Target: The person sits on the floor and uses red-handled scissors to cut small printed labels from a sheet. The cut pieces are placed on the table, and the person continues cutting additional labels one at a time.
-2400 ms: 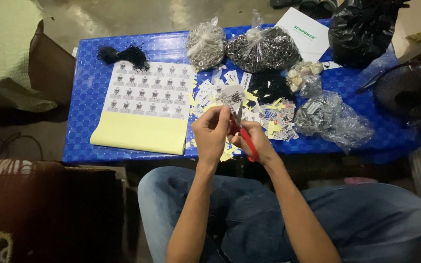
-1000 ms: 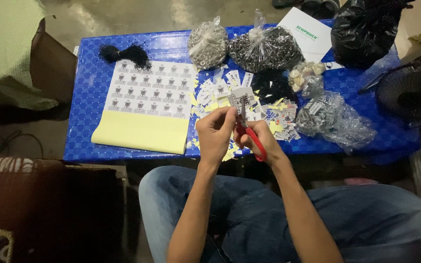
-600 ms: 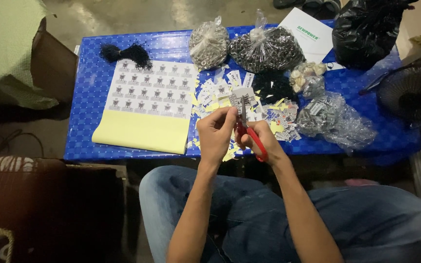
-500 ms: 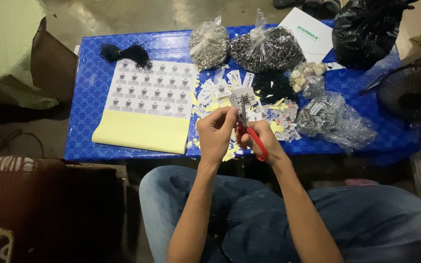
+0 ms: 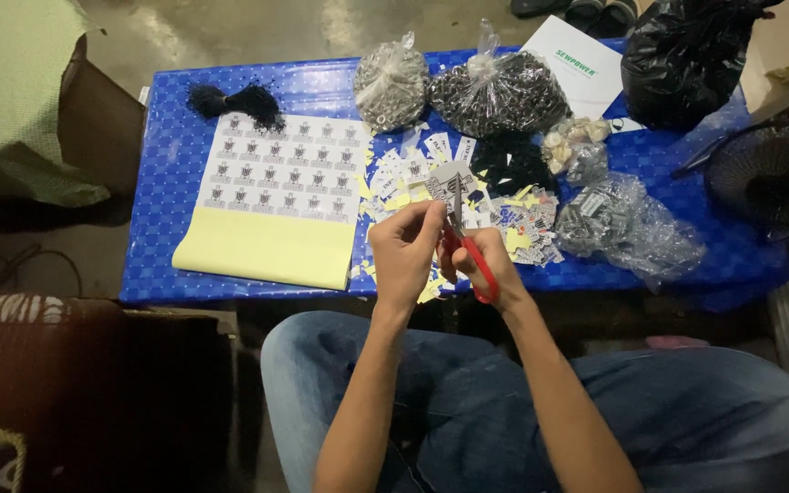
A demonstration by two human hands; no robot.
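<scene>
While the left hand (image 5: 405,251) pinches a label (image 5: 449,185), the right hand (image 5: 481,265) grips red-handled scissors (image 5: 469,248) (both raised).

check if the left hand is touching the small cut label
Touching: the head view shows the left hand pinching the small cut label by its lower edge.

A low blue table (image 5: 166,183) stands on a grey concrete floor (image 5: 230,32) under dim light

Glossy blue plastic is covering the table (image 5: 184,183); on it, a matt paper sticker sheet (image 5: 276,192), crinkly clear plastic bags (image 5: 632,228), and scissors (image 5: 472,256) showing metal blades, red plastic handles.
</scene>
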